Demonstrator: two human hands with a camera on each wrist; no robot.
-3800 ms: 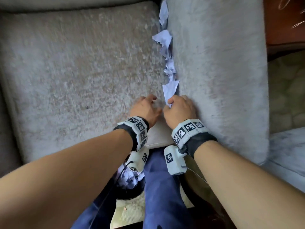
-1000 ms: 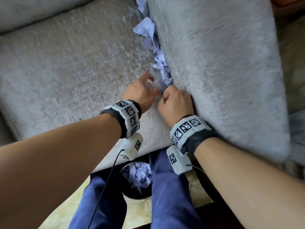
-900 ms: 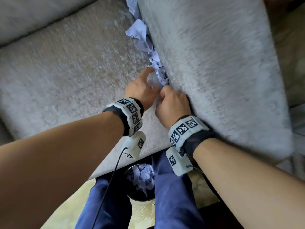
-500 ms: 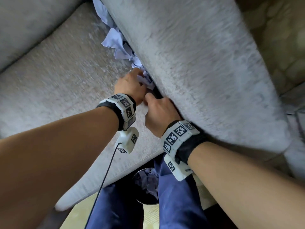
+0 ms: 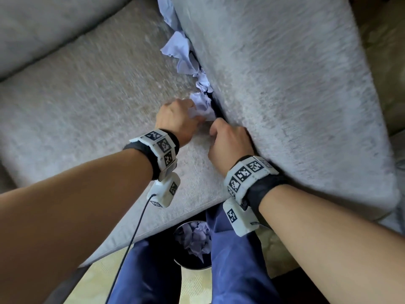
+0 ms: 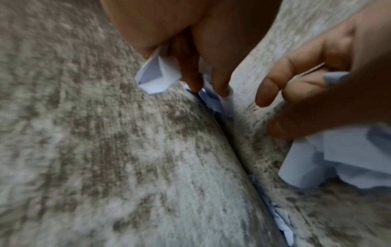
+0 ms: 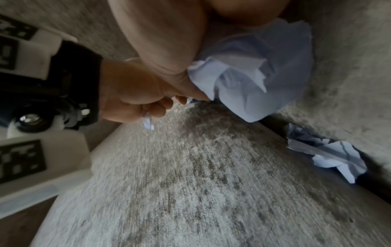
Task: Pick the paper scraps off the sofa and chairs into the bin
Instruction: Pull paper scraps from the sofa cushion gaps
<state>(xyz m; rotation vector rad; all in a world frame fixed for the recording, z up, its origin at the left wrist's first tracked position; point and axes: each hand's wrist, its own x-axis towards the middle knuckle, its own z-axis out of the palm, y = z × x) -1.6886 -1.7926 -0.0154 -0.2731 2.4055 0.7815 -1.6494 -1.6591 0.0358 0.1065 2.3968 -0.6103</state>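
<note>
Pale blue-white paper scraps [image 5: 186, 60] are wedged along the gap between the grey sofa seat [image 5: 87, 102] and the armrest [image 5: 285, 84]. My left hand [image 5: 184, 115] works at the near end of the gap. It holds a folded scrap [image 6: 156, 75] in the palm while its fingertips [image 6: 194, 85] pinch another scrap [image 6: 215, 102]. Beside it, my right hand [image 5: 221, 132] grips a crumpled wad [image 7: 253, 75]. The black bin [image 5: 188, 262] stands on the floor between my legs, holding several scraps.
More scraps [image 7: 330, 153] lie deeper in the gap beyond my hands. The sofa backrest [image 5: 54, 25] runs along the upper left. A cable [image 5: 131, 238] hangs from my left wrist device. Pale carpet [image 5: 92, 281] lies below the seat edge.
Both hands have moved farther along the gap. The upright scrap nearest the seat's front edge is gone from there, and crumpled paper now shows at my fingers.
</note>
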